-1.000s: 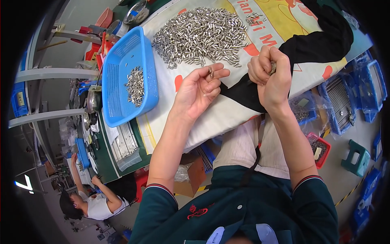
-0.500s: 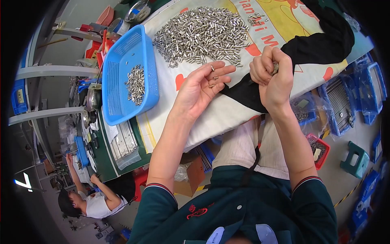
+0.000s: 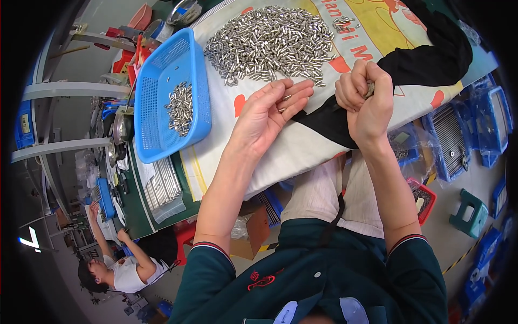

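Observation:
Palm up and slightly cupped, my left hand (image 3: pixel 261 117) has a few small silver metal pins (image 3: pixel 286 98) lying along its fingers. My right hand (image 3: pixel 368 105) is closed in a fist beside it; a bit of greyish metal shows between thumb and forefinger, and the rest of its contents is hidden. A large heap of the same pins (image 3: pixel 270 46) lies on the cloth-covered table, just beyond my left hand. To the left, a blue plastic basket (image 3: pixel 203 108) contains a smaller batch of pins. Black fabric (image 3: pixel 326 123) lies beneath and between my hands.
More black fabric (image 3: pixel 426 65) stretches over the right of the patterned table cover (image 3: pixel 226 156). Bundled metal rods (image 3: pixel 162 189) lie left of it. Blue crates (image 3: pixel 450 140), a red bin (image 3: pixel 426 202) and a green stool (image 3: pixel 468 213) stand at right. Another person (image 3: pixel 127 272) works at lower left.
My left fingers have drawn closer together and curled slightly around the pins. My right fist has shifted slightly to the right and stays closed.

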Motion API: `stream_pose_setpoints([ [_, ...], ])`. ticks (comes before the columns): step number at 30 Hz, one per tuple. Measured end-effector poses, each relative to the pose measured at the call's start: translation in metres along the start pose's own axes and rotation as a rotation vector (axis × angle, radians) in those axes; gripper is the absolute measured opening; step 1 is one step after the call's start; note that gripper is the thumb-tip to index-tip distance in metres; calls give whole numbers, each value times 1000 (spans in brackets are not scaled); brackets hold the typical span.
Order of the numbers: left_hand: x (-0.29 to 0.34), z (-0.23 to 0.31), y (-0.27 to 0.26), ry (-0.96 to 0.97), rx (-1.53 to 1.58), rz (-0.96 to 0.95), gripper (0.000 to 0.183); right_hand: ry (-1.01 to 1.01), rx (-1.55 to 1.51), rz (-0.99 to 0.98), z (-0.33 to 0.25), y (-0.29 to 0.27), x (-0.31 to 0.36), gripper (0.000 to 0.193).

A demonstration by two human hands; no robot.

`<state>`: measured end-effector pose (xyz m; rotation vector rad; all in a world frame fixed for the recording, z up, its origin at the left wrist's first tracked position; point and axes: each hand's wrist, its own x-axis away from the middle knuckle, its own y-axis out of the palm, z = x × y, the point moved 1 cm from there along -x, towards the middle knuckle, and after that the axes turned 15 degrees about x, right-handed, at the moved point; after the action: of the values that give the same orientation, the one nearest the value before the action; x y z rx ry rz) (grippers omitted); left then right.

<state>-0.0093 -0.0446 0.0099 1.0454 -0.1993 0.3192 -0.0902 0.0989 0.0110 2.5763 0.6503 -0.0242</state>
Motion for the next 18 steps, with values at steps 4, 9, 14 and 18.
stream_pose_setpoints([
  [4, -1, 7, -1, 52, 9, 55, 15, -1, -9, -3, 1, 0, 1, 32],
  [9, -5, 20, -13, 276, -299, 118, 16, -28, -44, -11, 1, -2, 1, 33],
  [14, -13, 10, -8, 709, -1220, 165, 6, -23, -47, -13, 3, 0, 1, 33],
  [18, -20, -1, -5, 802, -1655, 115, 6, -34, -35, -11, 1, -4, 0, 33],
])
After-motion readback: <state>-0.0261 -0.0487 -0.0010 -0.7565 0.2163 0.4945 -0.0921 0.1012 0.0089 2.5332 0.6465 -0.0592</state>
